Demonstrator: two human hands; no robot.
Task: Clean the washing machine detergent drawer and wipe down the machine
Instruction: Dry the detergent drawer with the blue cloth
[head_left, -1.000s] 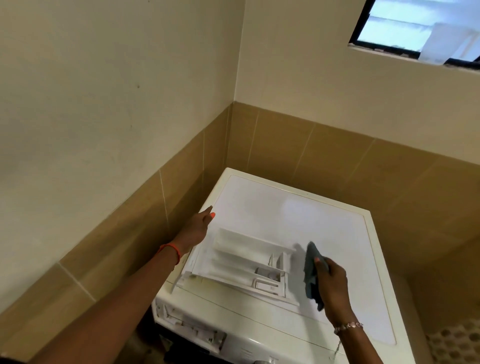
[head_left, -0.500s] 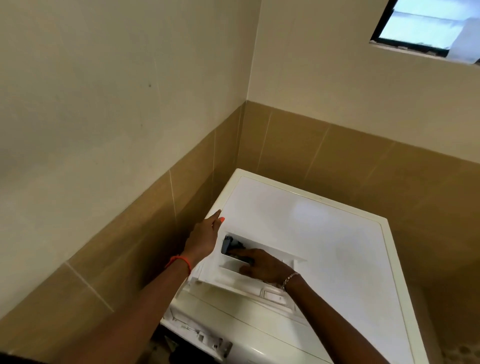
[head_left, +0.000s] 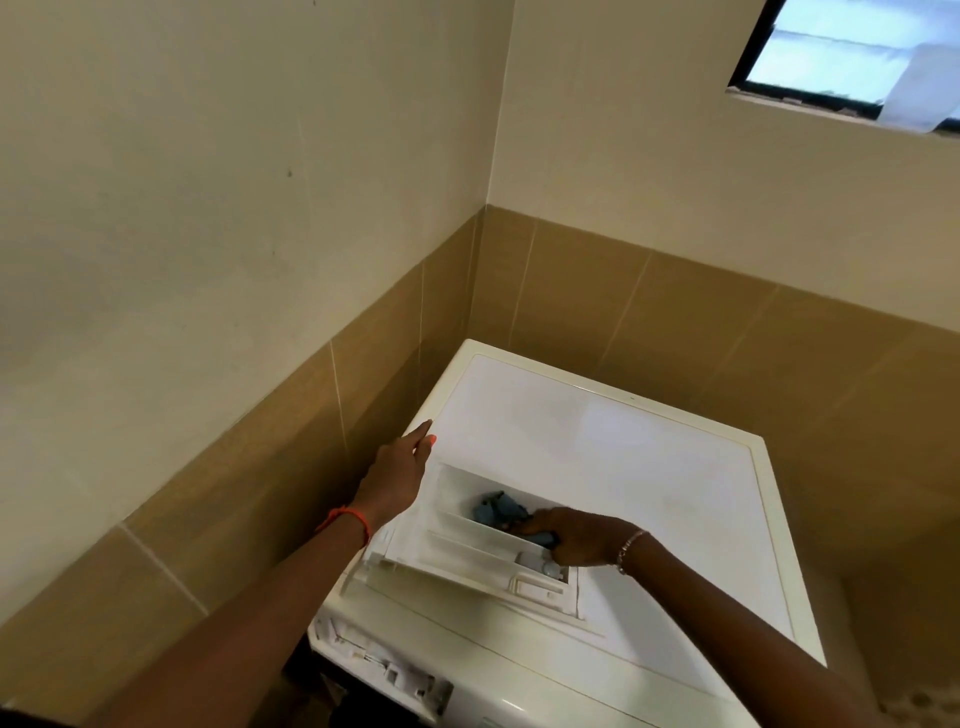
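Blue-grey cloth (head_left: 498, 509) bunched in white plastic detergent drawer (head_left: 457, 558), gripped by right hand (head_left: 574, 535); left hand (head_left: 397, 478) straight-fingered, bracing drawer's side, empty. Push cloth into compartment corners.

Cloth (head_left: 496, 512) half behind drawer wall (head_left: 467, 540) — machine front (head_left: 519, 709) beyond bottom edge

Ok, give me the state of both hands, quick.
Left hand: open, fingers straight, at the drawer's left edge.
Right hand: gripping the blue cloth inside the drawer.
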